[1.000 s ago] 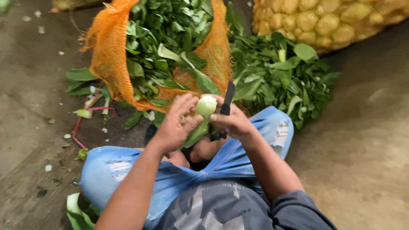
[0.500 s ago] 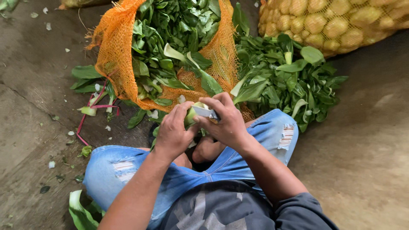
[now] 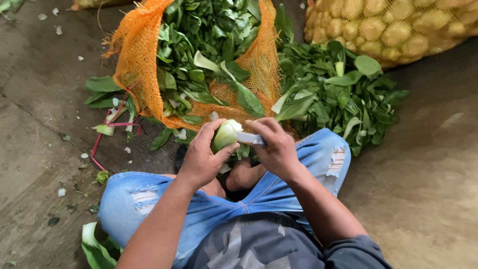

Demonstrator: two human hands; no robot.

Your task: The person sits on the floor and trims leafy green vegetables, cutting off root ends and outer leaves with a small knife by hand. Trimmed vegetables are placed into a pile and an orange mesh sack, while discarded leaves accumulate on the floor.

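My left hand (image 3: 203,156) grips a pale green bok choy (image 3: 225,133) by its stem base, just in front of my knees. My right hand (image 3: 277,148) holds a knife (image 3: 247,137) whose blade lies flat against the vegetable's base. The knife's handle is hidden inside my fist. Both hands meet over my lap, above my blue ripped jeans (image 3: 328,157).
An open orange mesh sack (image 3: 135,60) full of leafy greens lies ahead. A loose pile of greens (image 3: 338,97) sits at its right. A yellow net bag of potatoes (image 3: 398,27) is at the top right. Trimmed leaves (image 3: 94,246) and a pink cord (image 3: 107,130) litter the concrete floor.
The knife stood upright beside the bok choy a second ago. It has swung down and now lies across the vegetable's base, with my hands drawn closer together.
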